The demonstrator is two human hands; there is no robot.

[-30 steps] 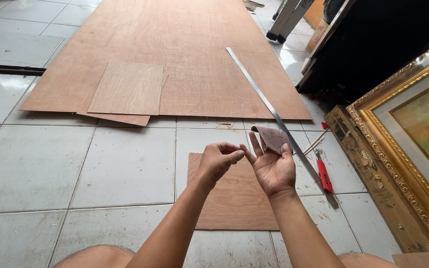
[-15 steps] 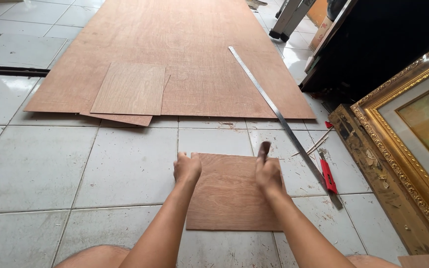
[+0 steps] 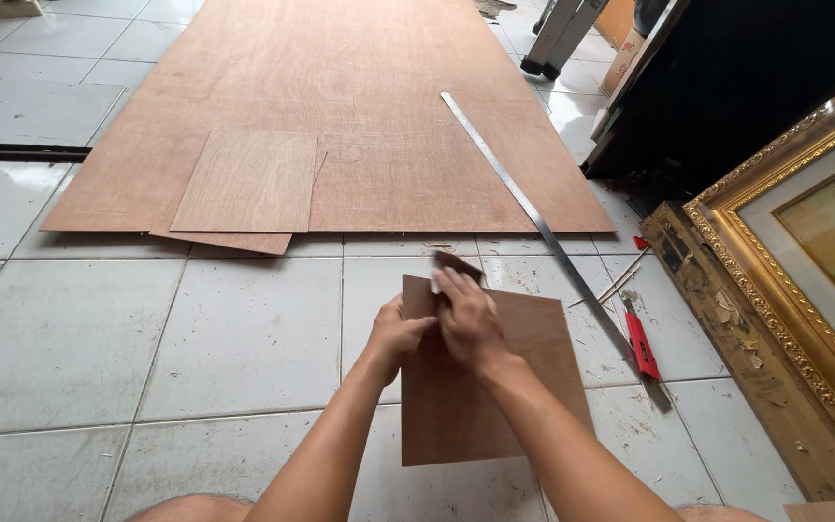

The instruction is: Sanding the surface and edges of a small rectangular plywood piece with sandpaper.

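A small rectangular plywood panel [image 3: 495, 387] lies on the white floor tiles in front of me. My left hand [image 3: 396, 334] grips its far left edge, fingers curled around it. My right hand [image 3: 468, 317] presses a dark brown piece of sandpaper [image 3: 456, 263] against the panel's far left corner; only a tip of the sandpaper shows past my fingers.
A large plywood sheet [image 3: 340, 97] covers the floor ahead, with two smaller cut panels [image 3: 248, 184] stacked on its near edge. A long metal ruler [image 3: 543, 227] runs diagonally to the right, ending beside a red utility knife [image 3: 641, 346]. A gold picture frame [image 3: 804, 290] leans at right.
My hands lowered from mid-air onto the panel, then slid together toward its far left corner. The panel now sits turned slightly, and the sandpaper is pressed on its corner.
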